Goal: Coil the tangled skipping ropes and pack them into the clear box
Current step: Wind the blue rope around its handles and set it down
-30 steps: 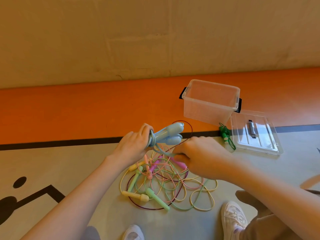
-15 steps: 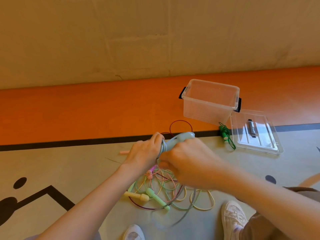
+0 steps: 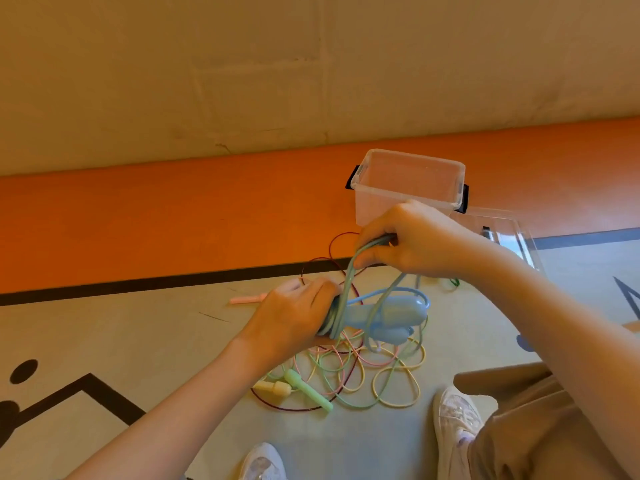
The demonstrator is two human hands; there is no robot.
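Your left hand (image 3: 294,315) is closed around the gathered loops of the pale blue plastic skipping rope (image 3: 341,306), with its two rounded blue handles (image 3: 388,315) jutting out to the right — a fist like this pins the finished turns so they cannot spring apart while more cord comes in. Below it the tangled heap of yellow, green, pink and maroon ropes (image 3: 363,372) lies on the grey floor (image 3: 138,341), with a cream handle (image 3: 273,388) and a mint green handle (image 3: 306,389) at its left edge; a pink handle (image 3: 247,299) lies apart, left of your hand.

Your right hand (image 3: 412,240) is raised, fingers curled shut on a bunch of blue strands and drawing them taut, likely to lay the next turn. Behind it stands the clear plastic box (image 3: 408,168), open and apparently empty — your hand covers its front wall. The clear lid (image 3: 512,233) to the right is half hidden by your forearm, and a scrap of green cord (image 3: 453,281) barely shows. Where the blue cord's free end runs is unclear.
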